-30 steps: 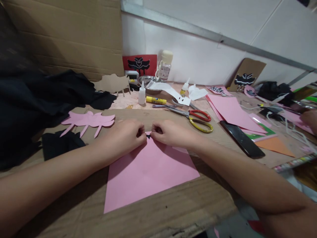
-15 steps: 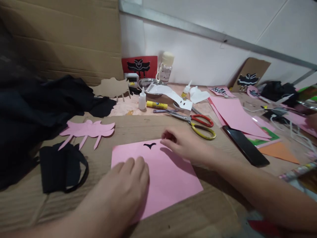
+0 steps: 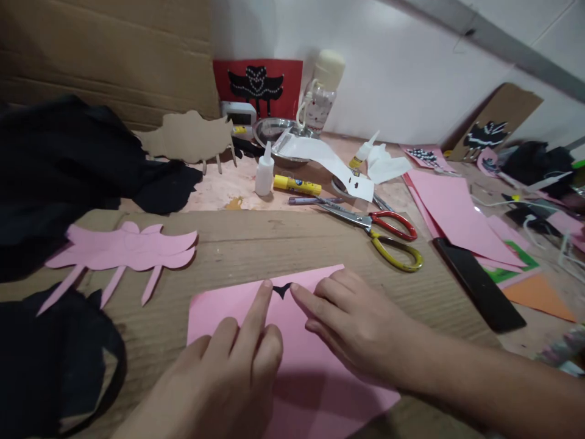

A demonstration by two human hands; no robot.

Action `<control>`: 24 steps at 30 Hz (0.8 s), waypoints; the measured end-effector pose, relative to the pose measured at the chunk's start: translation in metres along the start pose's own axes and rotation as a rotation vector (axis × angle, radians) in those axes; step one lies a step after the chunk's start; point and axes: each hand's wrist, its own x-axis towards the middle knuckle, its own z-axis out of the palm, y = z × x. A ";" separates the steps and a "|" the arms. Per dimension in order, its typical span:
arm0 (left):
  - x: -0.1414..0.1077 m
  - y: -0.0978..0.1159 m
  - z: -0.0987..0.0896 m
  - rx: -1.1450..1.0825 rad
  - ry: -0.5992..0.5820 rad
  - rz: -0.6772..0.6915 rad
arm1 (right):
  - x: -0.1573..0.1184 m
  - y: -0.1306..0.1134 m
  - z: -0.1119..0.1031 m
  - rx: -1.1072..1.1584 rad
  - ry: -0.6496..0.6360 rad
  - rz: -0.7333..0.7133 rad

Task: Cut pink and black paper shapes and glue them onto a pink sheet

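Note:
A small black paper cutout [image 3: 283, 290], winged in shape, lies flat near the top edge of a pink paper sheet [image 3: 299, 347]. The tip of my left hand's [image 3: 237, 360] stretched index finger rests at the cutout's left wing, its other fingers loosely bent over the sheet. From the other side my right hand [image 3: 356, 317] touches the right wing with its index fingertip, the remaining fingers lying on the paper. Neither hand grips anything. Both palms hide parts of the sheet's lower half.
Cardboard [image 3: 237, 244] covers the work surface. Beyond the sheet lie red-and-yellow-handled scissors [image 3: 370, 222], a glue stick [image 3: 297, 185] and a white bottle [image 3: 264, 174]. A pink cutout [image 3: 128, 247] and black cloth [image 3: 59, 366] are at left; a phone [image 3: 478, 283] and pink sheets [image 3: 457, 210] at right.
My left index finger has stretched forward to the cutout's left wing. My right hand has come down onto the sheet, its index finger now at the right wing. The view has moved closer.

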 end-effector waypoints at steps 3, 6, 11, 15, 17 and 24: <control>-0.003 0.001 0.005 -0.040 0.004 -0.030 | -0.001 -0.001 0.001 -0.024 -0.032 -0.001; -0.003 0.002 0.004 -0.054 0.021 -0.034 | -0.001 -0.001 0.003 -0.044 -0.030 -0.018; 0.000 0.004 0.002 0.054 0.031 -0.024 | -0.002 0.000 0.004 -0.053 -0.049 -0.020; -0.001 0.003 0.006 0.065 0.042 -0.016 | -0.003 0.000 0.004 -0.070 -0.071 -0.014; -0.002 0.003 0.006 0.068 0.041 -0.007 | -0.003 -0.001 0.003 -0.069 -0.075 -0.011; 0.000 0.009 -0.011 0.118 -0.022 -0.015 | 0.000 -0.001 0.003 -0.013 -0.069 0.028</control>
